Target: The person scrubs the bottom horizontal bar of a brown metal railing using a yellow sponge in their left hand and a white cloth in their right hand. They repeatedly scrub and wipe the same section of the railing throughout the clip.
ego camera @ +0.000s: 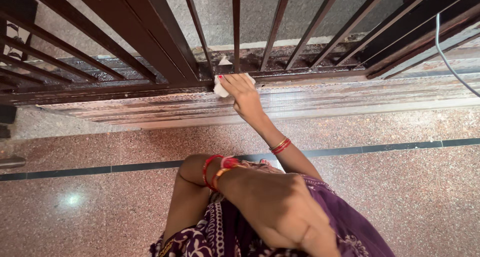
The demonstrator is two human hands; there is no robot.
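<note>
Head view looks down on a speckled reddish stone floor (410, 197) that fills the near half of the scene, crossed from left to right by a thin dark inlaid strip (390, 147). Beyond it, across the far side, stands a dark brown metal grille (150, 32) of slanting bars, set on a worn, ridged bottom track (350, 99) whose paint is scuffed and streaked. Behind the bars lies a grey stone surface. A pale cable (450, 62) hangs down at the far right, in front of the grille. At the near edge, a purple garment with white patterning (345, 222) covers the person's lap, with a bent knee just left of it. The left hand (280, 212) rests on the lap near the camera, its wrist wearing red and orange bangles, the fingers curled loosely inward and holding nothing that can be seen. The right hand (242, 92) reaches far forward to the foot of the bars, red bangles on its wrist, fingers pressed down upon a small white cloth (220, 87). That cloth sits bunched on the bottom rail of the grille, near the middle of the scene, partly covered by the fingers.
</note>
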